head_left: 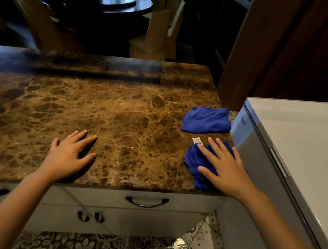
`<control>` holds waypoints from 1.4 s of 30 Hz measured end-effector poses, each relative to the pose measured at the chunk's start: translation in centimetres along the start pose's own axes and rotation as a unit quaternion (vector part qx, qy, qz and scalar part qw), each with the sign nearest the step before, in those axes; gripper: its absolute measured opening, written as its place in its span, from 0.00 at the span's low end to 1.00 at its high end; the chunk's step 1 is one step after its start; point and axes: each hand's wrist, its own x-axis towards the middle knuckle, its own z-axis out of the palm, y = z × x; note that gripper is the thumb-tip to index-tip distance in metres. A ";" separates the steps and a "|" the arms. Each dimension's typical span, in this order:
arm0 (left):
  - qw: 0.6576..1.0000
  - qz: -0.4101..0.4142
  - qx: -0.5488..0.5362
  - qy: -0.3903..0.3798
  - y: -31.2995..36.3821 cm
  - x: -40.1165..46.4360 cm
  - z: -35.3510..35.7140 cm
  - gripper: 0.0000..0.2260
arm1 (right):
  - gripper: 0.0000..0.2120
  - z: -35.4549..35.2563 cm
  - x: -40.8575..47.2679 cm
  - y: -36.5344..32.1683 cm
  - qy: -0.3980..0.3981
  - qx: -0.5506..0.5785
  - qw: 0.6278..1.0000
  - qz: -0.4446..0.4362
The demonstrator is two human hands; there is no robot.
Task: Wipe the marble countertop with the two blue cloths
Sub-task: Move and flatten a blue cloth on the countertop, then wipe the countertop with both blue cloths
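The left hand (70, 152) lies flat and empty, fingers spread, on the brown marble countertop (107, 109) at lower centre-left. The right hand (222, 166) presses open-palmed on the nearer blue cloth (194, 164) at the counter's right edge, gripping nothing. The second blue cloth (206, 120) lies crumpled just above it, beside the white chest freezer (300, 144)

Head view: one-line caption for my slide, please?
Right hand flat on one blue cloth, second cloth beyond, left hand on bare marble countertop.
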 end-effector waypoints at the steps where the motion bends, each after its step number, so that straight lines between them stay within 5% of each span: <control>1: 1.000 0.003 -0.006 0.012 0.8 0.5 -0.7 0.25 | 0.37 0.2 0.2 -0.3 -0.001 -0.004 1.000 0.004; 7: 0.975 0.166 -0.104 0.107 12.1 6.0 -4.0 0.21 | 0.33 1.0 0.5 -0.9 0.013 0.007 0.999 0.033; 16: 0.922 0.377 0.024 -0.087 27.7 17.1 1.6 0.20 | 0.29 1.3 0.5 -0.7 0.041 0.032 0.998 0.026; 19: 0.914 0.388 -0.004 -0.116 29.0 18.7 3.2 0.20 | 0.30 1.4 0.6 -0.5 0.039 0.041 0.998 0.026; 27: 0.916 0.400 0.035 -0.021 27.8 21.2 5.9 0.21 | 0.33 1.2 0.6 -0.5 0.050 0.067 0.996 0.024; 35: 0.925 0.371 0.057 -0.064 26.8 21.2 6.1 0.31 | 0.27 1.3 0.6 -0.5 0.060 0.055 0.996 0.024; 42: 0.916 0.400 -0.007 -0.020 27.7 20.6 5.1 0.18 | 0.27 1.3 0.7 -0.5 0.066 0.050 0.996 0.020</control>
